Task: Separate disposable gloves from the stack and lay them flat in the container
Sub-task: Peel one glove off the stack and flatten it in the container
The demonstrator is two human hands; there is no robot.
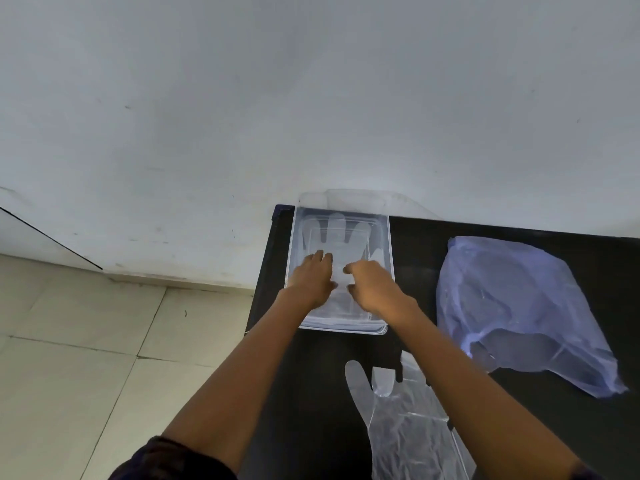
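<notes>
Both hands are down inside the clear container (390, 237), which sits at the far left corner of the black table (485, 244). The left hand (311, 275) lies with fingers straight, pressing on a transparent glove (332, 233) spread flat on the container's floor, its fingers pointing toward the wall. The right hand (372, 285) hovers just beside it with fingers loosely curled; whether it pinches the film I cannot tell.

At least one glove looks to be laid in the container, so I judge the task well begun but not finished: nearer the person than the container, the stack of gloves (398, 420) waits on the table, crinkled and translucent. To the right of the container lies a bluish plastic bag (512, 306), rumpled.

Behind the container rises a plain pale wall (311, 98); left of it, below the table edge, is a light tiled floor (86, 341).
</notes>
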